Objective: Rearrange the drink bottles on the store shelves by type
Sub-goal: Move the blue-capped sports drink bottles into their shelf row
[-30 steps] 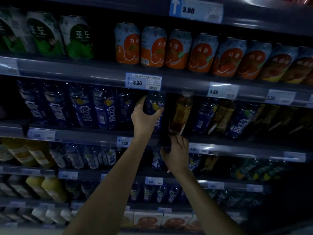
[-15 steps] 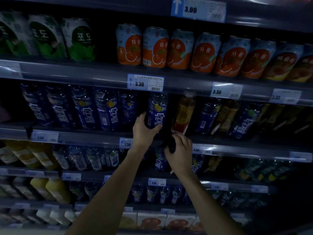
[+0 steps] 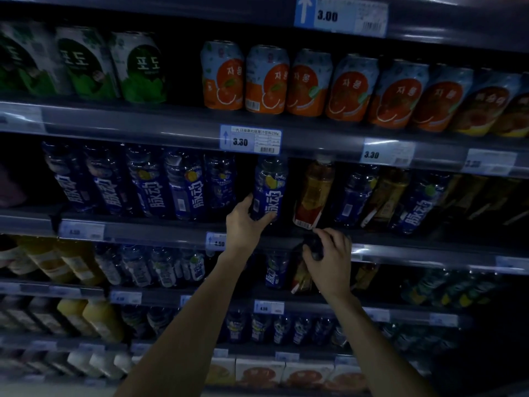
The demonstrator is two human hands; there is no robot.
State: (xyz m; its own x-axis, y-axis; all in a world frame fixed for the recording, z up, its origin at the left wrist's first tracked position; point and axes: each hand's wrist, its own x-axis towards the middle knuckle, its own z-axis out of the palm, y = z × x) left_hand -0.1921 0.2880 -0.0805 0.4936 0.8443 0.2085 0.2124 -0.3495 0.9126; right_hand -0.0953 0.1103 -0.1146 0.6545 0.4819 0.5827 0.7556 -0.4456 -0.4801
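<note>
A blue bottle [image 3: 269, 187] with white characters stands on the second shelf [image 3: 160, 229], in a gap between a row of like blue bottles [image 3: 171, 184] and a tilted amber bottle [image 3: 315, 190] with a red label. My left hand [image 3: 244, 223] is wrapped around the blue bottle's base. Just below the amber bottle, in front of the shelf edge, my right hand [image 3: 332, 255] is closed on a small dark object [image 3: 313, 245] that looks like a bottle top. What hangs under it is hidden.
Right of the amber bottle, blue bottles [image 3: 355, 193] and amber bottles [image 3: 383, 196] stand mixed. Orange cans [image 3: 266, 78] and green cans [image 3: 137, 67] fill the shelf above. Lower shelves hold yellow juice bottles [image 3: 94, 319], more blue bottles [image 3: 274, 270] and cartons [image 3: 257, 373].
My left hand has slid down from the blue bottle's middle to its base, and the bottle sits lower on the shelf. My right hand has stayed in front of the shelf edge.
</note>
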